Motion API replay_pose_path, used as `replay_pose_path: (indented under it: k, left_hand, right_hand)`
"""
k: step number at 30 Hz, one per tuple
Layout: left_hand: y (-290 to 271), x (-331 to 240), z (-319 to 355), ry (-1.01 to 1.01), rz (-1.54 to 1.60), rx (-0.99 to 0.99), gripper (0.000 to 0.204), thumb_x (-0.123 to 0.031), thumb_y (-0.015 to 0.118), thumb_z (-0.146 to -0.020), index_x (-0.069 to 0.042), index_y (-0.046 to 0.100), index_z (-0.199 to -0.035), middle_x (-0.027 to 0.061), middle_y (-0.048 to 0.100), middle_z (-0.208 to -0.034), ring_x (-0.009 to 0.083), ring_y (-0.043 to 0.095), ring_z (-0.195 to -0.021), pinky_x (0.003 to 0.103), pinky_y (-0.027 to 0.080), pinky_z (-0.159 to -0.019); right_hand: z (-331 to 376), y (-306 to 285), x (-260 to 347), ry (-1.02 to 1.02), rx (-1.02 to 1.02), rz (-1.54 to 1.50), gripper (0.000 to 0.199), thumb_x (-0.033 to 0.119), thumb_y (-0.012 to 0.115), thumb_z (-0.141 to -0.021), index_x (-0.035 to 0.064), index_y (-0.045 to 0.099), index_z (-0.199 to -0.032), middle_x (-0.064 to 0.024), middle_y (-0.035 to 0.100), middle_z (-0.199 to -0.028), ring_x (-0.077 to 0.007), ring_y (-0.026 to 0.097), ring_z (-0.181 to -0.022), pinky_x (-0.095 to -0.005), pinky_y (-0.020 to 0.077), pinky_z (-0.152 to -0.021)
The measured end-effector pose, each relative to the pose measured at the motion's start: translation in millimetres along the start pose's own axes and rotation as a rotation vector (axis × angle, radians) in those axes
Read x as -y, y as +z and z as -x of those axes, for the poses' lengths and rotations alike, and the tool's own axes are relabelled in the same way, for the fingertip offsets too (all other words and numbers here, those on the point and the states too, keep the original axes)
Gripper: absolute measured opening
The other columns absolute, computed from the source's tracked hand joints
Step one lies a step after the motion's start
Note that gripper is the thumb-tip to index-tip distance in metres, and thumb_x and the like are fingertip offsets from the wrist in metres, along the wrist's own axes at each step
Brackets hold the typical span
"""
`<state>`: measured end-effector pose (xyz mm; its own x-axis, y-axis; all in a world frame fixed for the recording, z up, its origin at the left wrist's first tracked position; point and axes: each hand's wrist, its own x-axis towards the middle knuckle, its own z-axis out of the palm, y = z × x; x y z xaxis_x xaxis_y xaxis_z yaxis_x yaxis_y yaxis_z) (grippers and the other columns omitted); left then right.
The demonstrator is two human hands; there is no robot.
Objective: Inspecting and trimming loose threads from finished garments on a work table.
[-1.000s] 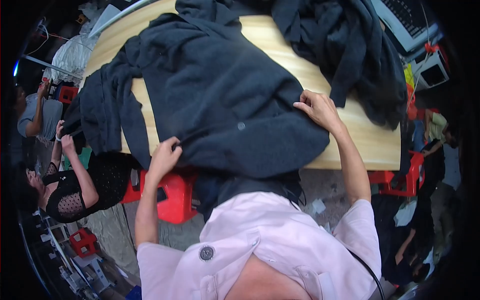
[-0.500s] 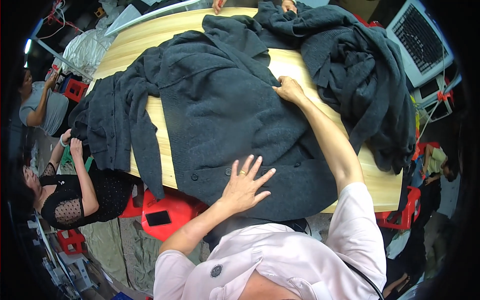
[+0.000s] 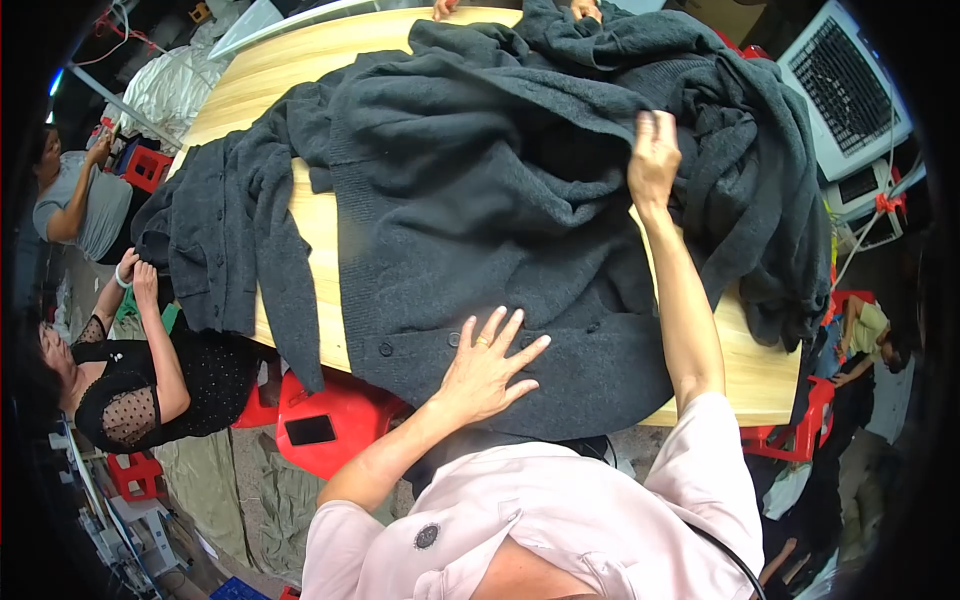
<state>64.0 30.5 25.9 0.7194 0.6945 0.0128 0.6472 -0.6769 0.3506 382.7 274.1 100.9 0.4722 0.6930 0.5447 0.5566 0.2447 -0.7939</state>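
Note:
A dark grey knitted cardigan [image 3: 440, 230] lies spread in front of me, its ribbed hem toward the left and its buttoned edge along the near side. My left hand [image 3: 486, 370] rests flat on that near edge, fingers spread, beside the dark buttons. At the far right of the cardigan, my right hand [image 3: 654, 160] is closed on its cloth and holds the edge raised, so a dark fold gapes beneath it. To the right of this hand lies a heap of more dark grey knitwear [image 3: 740, 190].
The pale wooden table [image 3: 330, 320] carries another grey cardigan [image 3: 205, 240] at its left, handled by a co-worker [image 3: 130, 370]. Another person's hand [image 3: 585, 10] touches cloth at the far edge. A red stool [image 3: 335, 445] with a phone [image 3: 310, 430] stands near left.
My right hand has moved right and away from me, from the cardigan's edge over the table, and now lifts cloth. My left hand has stayed in place.

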Motion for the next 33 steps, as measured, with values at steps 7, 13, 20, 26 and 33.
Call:
replay_pose_path:
  k: [7, 13, 20, 26, 33]
  left_hand:
    - [2.6, 3.0, -1.1, 0.000, 0.001, -0.019, 0.073, -0.060, 0.070, -0.104, -0.033, 0.051, -0.169, 0.0227, 0.031, -0.181, 0.0462, 0.025, -0.167, 0.073, 0.024, -0.129]
    - [1.9, 0.4, -3.8, 0.013, 0.005, -0.022, 0.075, -0.060, 0.070, -0.103, -0.033, 0.050, -0.170, 0.0223, 0.031, -0.181, 0.0461, 0.025, -0.167, 0.072, 0.023, -0.130]
    - [0.8, -3.7, -1.0, -0.002, -0.013, -0.028, 0.075, -0.062, 0.068, -0.105, -0.032, 0.049, -0.171, 0.0227, 0.032, -0.180, 0.0463, 0.027, -0.167, 0.072, 0.024, -0.129]
    - [0.5, 2.8, 1.1, -0.004, -0.026, -0.009, 0.075, -0.063, 0.064, -0.106, -0.032, 0.048, -0.172, 0.0235, 0.032, -0.180, 0.0470, 0.027, -0.166, 0.072, 0.024, -0.129]
    - [1.3, -0.3, -5.1, 0.014, -0.029, 0.008, 0.074, -0.063, 0.063, -0.107, -0.033, 0.046, -0.173, 0.0232, 0.032, -0.180, 0.0468, 0.027, -0.167, 0.072, 0.023, -0.130]
  right_hand:
    - [44.1, 6.7, -64.6, -0.434, 0.341, 0.505, 0.069, 0.039, 0.085, -0.096, 0.0068, 0.062, -0.152, -0.0216, 0.064, -0.145, -0.0418, 0.065, -0.130, -0.0536, 0.0541, -0.106]
    - [26.7, 43.3, -75.4, -0.261, 0.493, 0.809, 0.062, 0.045, 0.087, -0.092, 0.0094, 0.071, -0.140, -0.0179, 0.071, -0.133, -0.0359, 0.067, -0.126, -0.0548, 0.0480, -0.106]
    - [10.6, 65.1, -83.5, -0.575, 0.553, 0.862, 0.041, 0.043, 0.082, -0.096, 0.0061, 0.080, -0.113, -0.0156, 0.077, -0.110, -0.0344, 0.074, -0.107, -0.0533, 0.0542, -0.094]
    - [9.8, 95.7, -77.7, -0.625, 0.524, 0.860, 0.040, 0.039, 0.074, -0.098, 0.0035, 0.074, -0.115, -0.0176, 0.075, -0.108, -0.0349, 0.075, -0.102, -0.0530, 0.0548, -0.091]
    - [-0.9, 118.0, -92.9, -0.637, 0.582, 0.882, 0.021, 0.022, 0.067, -0.097, 0.0082, 0.076, -0.108, -0.0148, 0.076, -0.111, -0.0360, 0.074, -0.108, -0.0559, 0.0572, -0.092]
